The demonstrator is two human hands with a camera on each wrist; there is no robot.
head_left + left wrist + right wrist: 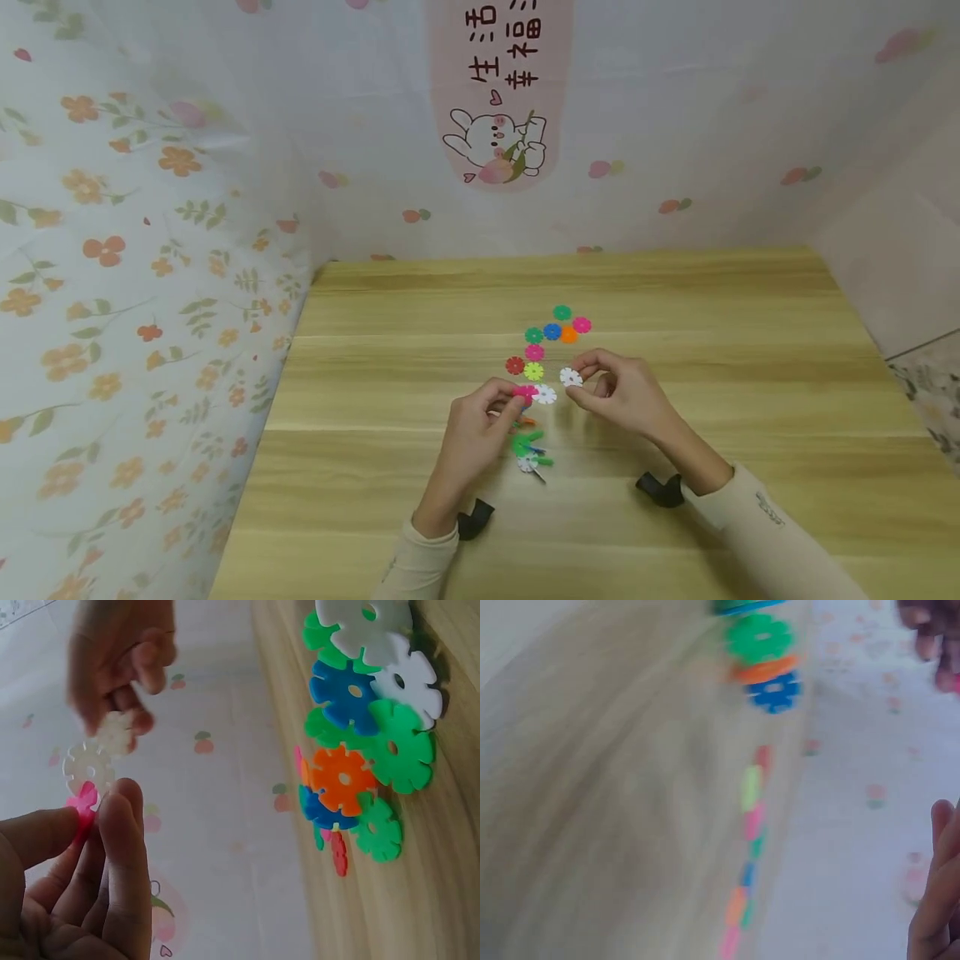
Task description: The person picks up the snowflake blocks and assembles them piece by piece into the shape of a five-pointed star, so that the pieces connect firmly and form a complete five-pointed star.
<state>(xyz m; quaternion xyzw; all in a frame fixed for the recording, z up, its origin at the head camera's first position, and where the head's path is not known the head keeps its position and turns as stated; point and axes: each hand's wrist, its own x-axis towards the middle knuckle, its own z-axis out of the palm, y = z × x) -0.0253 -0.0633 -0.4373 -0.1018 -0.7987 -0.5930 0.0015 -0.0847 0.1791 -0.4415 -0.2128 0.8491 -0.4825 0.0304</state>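
Left hand: thumb and index pinch a pink disc, other fingers bent behind. Pink disc is overlapped with a joined white disc; the pair is up off the table, in front of the person. Long axis roughly left–right in head view: pink end in the fingers, white end pointing to the right hand. Right thumb and fingertips pinch a second white disc, flat face toward the head camera, just beside the joined one; whether they touch, can't tell. Right wrist view blurred, only part of that hand shows.

Below the left hand: cluster of notched discs, white, blue, green, orange, set at mixed angles. Beyond the hands, flat on the wood-grain table, a bent line: red disc beside yellow-green disc, then a pink, a green, a blue disc, orange disc, another pink and green. Line runs away from the person, bending right.

Light sleeves; right one has a small dark mark, too small to read. Floral cloth behind: dark characters read 生活 and 幸福, upper part cut by the frame, above a rabbit print.
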